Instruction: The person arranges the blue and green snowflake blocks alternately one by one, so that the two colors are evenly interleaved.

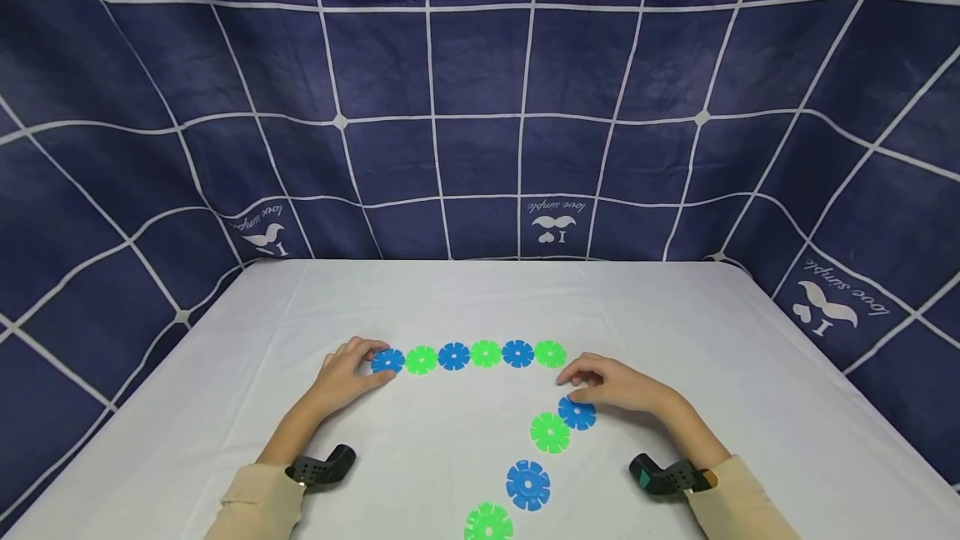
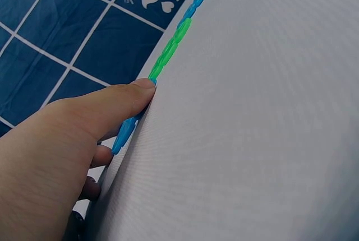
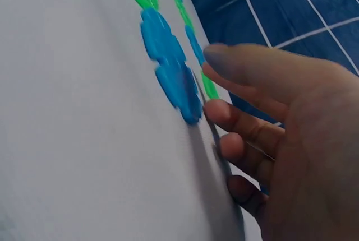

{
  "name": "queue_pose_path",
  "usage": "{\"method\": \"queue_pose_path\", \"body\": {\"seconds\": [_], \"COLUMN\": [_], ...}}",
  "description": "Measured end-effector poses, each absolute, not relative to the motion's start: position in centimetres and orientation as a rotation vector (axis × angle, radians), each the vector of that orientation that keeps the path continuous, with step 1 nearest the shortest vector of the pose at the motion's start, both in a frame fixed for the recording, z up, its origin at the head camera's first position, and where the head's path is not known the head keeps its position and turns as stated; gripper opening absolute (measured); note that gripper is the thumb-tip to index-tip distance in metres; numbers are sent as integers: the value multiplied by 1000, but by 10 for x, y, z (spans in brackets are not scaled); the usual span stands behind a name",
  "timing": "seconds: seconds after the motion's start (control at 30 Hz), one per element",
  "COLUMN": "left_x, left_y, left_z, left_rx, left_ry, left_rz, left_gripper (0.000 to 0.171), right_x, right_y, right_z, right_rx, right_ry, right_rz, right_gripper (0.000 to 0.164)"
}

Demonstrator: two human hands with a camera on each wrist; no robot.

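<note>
My left hand (image 1: 348, 375) holds the blue notched plastic disc (image 1: 387, 361) at the left end of a row, thumb on the near edge and fingers at the far edge. To its right in that row come green (image 1: 421, 360) and blue (image 1: 453, 356) discs in turn, ending in a green disc (image 1: 551, 353). My right hand (image 1: 617, 383) hovers with loosely bent fingers by a second blue disc (image 1: 577, 413). Its thumb overlaps that disc's far edge in the head view; in the right wrist view the fingers (image 3: 247, 123) show beside the disc (image 3: 168, 64), not gripping it.
Nearer the front, a green disc (image 1: 550, 433), a blue disc (image 1: 528, 486) and another green disc (image 1: 488, 522) run diagonally down the white tablecloth (image 1: 420, 440). A dark blue checked curtain (image 1: 480, 157) stands behind the table and along its sides.
</note>
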State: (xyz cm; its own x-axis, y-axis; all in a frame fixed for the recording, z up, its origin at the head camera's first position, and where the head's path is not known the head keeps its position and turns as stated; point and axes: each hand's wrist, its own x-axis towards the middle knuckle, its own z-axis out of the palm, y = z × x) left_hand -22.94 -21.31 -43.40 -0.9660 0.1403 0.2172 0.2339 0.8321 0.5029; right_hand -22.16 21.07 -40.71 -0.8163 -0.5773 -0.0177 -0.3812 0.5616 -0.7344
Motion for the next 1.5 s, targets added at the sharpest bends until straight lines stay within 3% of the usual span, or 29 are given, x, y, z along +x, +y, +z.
{"method": "queue_pose_path", "body": {"seconds": [0.47, 1.5], "left_x": [-225, -227], "left_y": [-210, -213], "left_z": [-435, -432], "left_rx": [-274, -279], "left_ry": [-2857, -2851], "left_rz": [-831, -829], "left_gripper": [49, 50], "right_x": [-218, -226], "right_y": [222, 218], "right_z": [-411, -411], "right_rx": [-823, -830], "right_ry": [2433, 2302], "right_rz": [-959, -1186], "right_gripper": [41, 28]}}
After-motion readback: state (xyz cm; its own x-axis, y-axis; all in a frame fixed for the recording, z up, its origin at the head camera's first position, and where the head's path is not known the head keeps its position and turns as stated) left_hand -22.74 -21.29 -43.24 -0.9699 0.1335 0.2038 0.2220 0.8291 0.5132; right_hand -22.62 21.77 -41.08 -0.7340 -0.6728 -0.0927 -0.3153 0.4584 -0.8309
